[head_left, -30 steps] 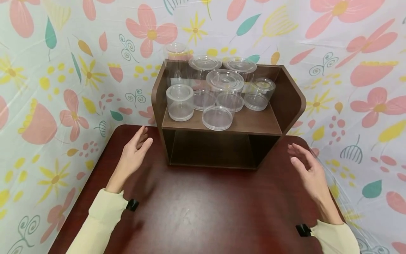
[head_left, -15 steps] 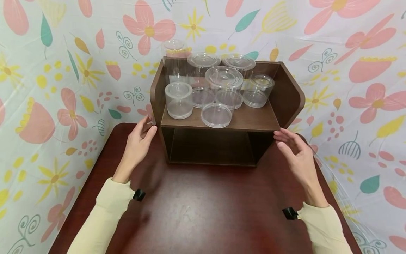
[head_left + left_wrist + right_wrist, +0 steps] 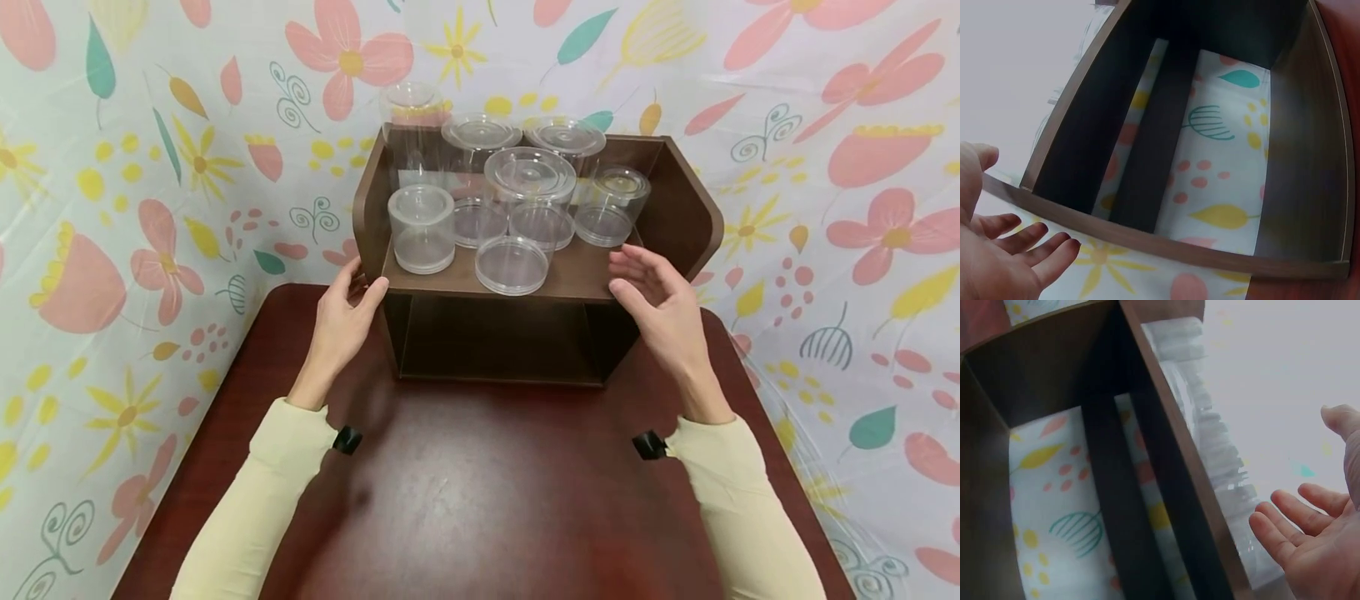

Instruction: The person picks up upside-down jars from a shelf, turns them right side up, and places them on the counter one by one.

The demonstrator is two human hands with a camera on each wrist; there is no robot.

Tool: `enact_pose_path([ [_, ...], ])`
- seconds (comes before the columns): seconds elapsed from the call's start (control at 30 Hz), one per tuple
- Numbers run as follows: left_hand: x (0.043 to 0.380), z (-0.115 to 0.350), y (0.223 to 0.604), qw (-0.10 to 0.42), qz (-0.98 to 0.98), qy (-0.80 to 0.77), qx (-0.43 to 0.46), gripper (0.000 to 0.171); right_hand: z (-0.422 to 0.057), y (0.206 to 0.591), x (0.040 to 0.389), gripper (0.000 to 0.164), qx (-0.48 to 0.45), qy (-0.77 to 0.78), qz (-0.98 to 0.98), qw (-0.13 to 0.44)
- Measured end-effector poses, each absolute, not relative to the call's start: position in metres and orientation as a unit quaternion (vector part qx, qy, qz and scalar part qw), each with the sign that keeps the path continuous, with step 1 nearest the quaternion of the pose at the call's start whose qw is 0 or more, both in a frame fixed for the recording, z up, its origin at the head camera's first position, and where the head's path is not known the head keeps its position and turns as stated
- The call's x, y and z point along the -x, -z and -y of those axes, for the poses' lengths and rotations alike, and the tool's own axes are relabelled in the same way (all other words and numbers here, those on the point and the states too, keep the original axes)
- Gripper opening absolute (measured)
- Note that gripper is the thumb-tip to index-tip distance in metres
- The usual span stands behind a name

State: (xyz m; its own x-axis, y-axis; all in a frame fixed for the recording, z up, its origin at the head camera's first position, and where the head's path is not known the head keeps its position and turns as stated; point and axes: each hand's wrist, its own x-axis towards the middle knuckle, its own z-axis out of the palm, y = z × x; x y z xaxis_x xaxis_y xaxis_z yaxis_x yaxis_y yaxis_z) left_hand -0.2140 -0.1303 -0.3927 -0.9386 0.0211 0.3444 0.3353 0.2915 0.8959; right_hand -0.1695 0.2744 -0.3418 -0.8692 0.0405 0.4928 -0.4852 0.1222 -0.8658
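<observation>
Brown shelf unit (image 3: 686,212), there at the far end of the desk (image 3: 465,475), six clear lidded jars (image 3: 521,221) standing on its upper board! The desk is dark red and glossy, a pale glare across the middle, and flowered cloth (image 3: 183,242) in pink, yellow and teal walls it in behind and on both sides.

Left hand (image 3: 341,321) at the unit's left side, thumb by the front edge, fingers loosely spread; whether they touch the panel, I cannot tell. Right hand (image 3: 660,312) in front of the board's right end, fingers extended, thumb apart, pinching nothing.

Now the hard parts: the rear jars overlap the front ones, so their outlines blend, and the tall one's foot hides behind the frosted jar (image 3: 422,237). The lower compartment (image 3: 495,337) is deep in shadow head-on, though both wrist views show cloth through gaps in its back. Each hand is cut off by its wrist view's edge, and from the right wrist the jars wash into a pale blur.
</observation>
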Motion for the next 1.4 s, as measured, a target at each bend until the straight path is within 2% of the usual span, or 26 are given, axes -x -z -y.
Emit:
enact_pose_path([
  [0.33,0.225,0.119,0.396,0.165,0.793,0.581,0.084,0.049,-0.246,0.318,0.202,0.049,-0.138,-0.602,0.758,0.21],
  [0.7,0.229,0.117,0.397,0.185,0.795,0.573,0.08,0.043,-0.221,0.291,0.219,0.061,-0.127,-0.595,0.765,0.211],
  [0.87,0.229,0.117,0.397,0.173,0.795,0.574,0.087,0.04,-0.209,0.281,0.224,0.067,-0.11,-0.584,0.773,0.22],
  [1.1,0.228,0.118,0.396,0.15,0.796,0.581,0.085,0.044,-0.198,0.274,0.228,0.072,-0.101,-0.556,0.791,0.236],
  [1.4,0.227,0.117,0.392,0.146,0.793,0.585,0.084,0.045,-0.187,0.265,0.229,0.079,-0.085,-0.521,0.817,0.232],
])
